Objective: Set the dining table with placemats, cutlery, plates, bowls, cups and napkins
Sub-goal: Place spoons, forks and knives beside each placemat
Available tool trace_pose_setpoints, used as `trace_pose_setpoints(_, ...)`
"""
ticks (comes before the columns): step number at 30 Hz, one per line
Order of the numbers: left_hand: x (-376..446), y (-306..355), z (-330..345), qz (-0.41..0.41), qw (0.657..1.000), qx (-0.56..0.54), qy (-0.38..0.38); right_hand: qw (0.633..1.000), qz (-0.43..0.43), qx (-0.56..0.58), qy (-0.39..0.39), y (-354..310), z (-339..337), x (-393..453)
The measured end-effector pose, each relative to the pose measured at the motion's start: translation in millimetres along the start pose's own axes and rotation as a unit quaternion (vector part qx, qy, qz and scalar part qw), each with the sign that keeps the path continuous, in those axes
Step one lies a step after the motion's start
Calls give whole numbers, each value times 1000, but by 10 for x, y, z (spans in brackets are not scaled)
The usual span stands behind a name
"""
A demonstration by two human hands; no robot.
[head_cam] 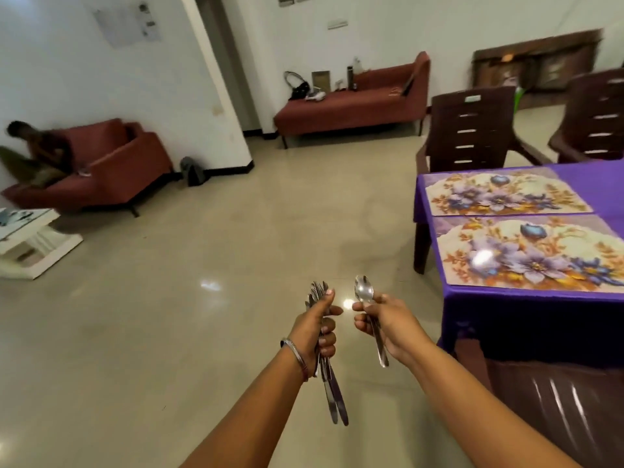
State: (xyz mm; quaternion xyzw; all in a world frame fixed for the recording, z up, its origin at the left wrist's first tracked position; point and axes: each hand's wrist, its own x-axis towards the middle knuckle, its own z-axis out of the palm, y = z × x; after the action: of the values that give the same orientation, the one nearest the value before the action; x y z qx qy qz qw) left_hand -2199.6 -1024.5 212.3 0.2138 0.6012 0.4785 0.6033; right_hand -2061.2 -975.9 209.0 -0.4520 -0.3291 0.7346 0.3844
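1. Left hand [317, 327], silver bangle on its wrist, grips a bundle of steel cutlery [326, 366], handles pointing down, above the beige tiled floor [202, 315].
2. Right hand [385, 324] holds a single steel spoon [369, 312], bowl upward.
3. Purple-clothed dining table [526, 319] stands to the right, bearing two floral placemats [526, 251] side by side.
4. Dark brown plastic chairs [469, 130] stand at the table.

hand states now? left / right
Left hand: grips a bundle of cutlery.
Right hand: holds a single spoon, bowl up.
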Motion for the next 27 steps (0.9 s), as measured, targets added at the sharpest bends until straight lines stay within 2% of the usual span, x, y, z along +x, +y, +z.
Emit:
trace_pose_setpoints(5, 732, 353, 436, -34, 997, 31, -56, 996, -31, 27, 79, -378, -298, 426)
trace_pose_setpoints(8, 1127, 434, 764, -56, 993, 51, -90, 988, -28, 4, 154, -519, -596, 562)
trace_pose_setpoints(14, 1915, 527, 1484, -117, 975, 67, -178, 953, -18, -6, 303, -776, -1215, 934)
trace_pose_setpoints(21, 3009, 877, 2243, -156, 947, 114, -257, 922, -29, 16, 386, -1138, -1685, 1670)
trace_pose_setpoints(27, 3887, 956, 2714, -186, 935, 173, -249, 890, 28, -65, 450, -1342, -1896, 2138)
